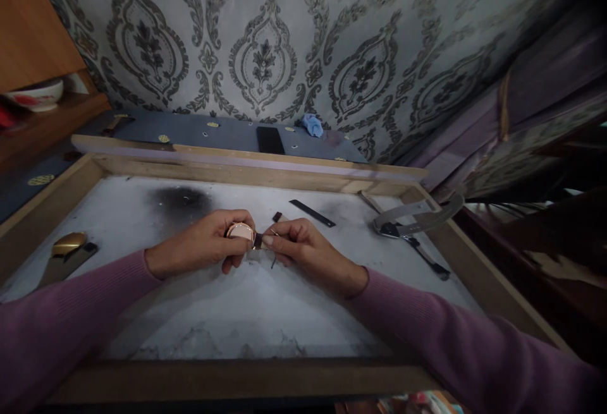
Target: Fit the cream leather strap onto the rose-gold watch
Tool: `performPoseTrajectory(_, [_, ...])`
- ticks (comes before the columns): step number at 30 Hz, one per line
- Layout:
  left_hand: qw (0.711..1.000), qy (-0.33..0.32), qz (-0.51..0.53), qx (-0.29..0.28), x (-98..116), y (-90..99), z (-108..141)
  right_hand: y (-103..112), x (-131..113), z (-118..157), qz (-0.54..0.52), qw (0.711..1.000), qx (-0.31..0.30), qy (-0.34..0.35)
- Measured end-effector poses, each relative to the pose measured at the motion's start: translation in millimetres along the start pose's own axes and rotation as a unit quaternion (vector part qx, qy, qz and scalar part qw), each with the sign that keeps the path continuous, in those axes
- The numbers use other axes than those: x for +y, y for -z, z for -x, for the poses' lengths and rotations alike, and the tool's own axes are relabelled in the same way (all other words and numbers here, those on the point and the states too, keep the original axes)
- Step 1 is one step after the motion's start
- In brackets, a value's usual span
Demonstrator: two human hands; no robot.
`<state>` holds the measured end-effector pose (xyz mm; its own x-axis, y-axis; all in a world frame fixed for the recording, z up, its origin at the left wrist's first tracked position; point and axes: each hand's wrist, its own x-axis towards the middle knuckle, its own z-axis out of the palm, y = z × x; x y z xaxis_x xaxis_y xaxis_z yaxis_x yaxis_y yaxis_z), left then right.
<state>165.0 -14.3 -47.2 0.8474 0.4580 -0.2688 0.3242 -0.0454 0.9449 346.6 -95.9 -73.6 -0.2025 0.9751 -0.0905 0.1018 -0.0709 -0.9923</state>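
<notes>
My left hand [225,240] is closed around a round watch [241,231] with a rose-gold rim and pale face. The fingers of my right hand [296,243] are pinched on a dark brown watch strap [258,241] beside the case. A thin, shiny sliver shows at those fingertips, too small to name. Whether the strap is joined to the case I cannot tell, as fingers cover part of it. Just beyond my right hand lies a strap piece with a dark end [277,217]. Farther back rests a flat black strip [312,212].
A wooden-rimmed tray table [190,338] surrounds the work. On its left lies a gold oval object [69,244] beside a grey strap. To the right sits a tool with curved grey handles [417,217]. Behind the rim are a black phone-like slab [270,140] and a blue cloth [312,124].
</notes>
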Motion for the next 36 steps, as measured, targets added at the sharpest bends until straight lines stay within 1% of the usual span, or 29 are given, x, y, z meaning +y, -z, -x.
performPoseTrajectory(7, [0.999,0.003,-0.032,-0.009,-0.7,2.3,-0.9,0.2,-2.3,-0.5,0.008,1.000,-0.004,0.008])
performPoseTrajectory(14, [0.999,0.003,-0.044,-0.016,-2.4,4.2,-0.7,0.9,-7.1,1.4,0.000,1.000,0.011,0.004])
performPoseTrajectory(20, [0.999,-0.004,-0.050,-0.004,-0.8,4.7,-1.5,0.5,-6.6,2.7,-0.003,1.000,0.016,0.003])
performPoseTrajectory(25, [0.998,0.007,-0.064,0.009,3.6,4.9,-0.2,0.9,-8.6,2.6,-0.019,0.999,0.032,-0.008])
performPoseTrajectory(33, [0.998,0.000,-0.061,0.003,3.3,4.4,-0.5,-0.2,-9.6,2.4,-0.043,0.998,0.055,0.004])
performPoseTrajectory(36, [0.998,0.002,-0.058,0.001,3.7,3.9,-0.3,-1.0,-10.3,2.9,-0.048,0.998,0.050,0.008])
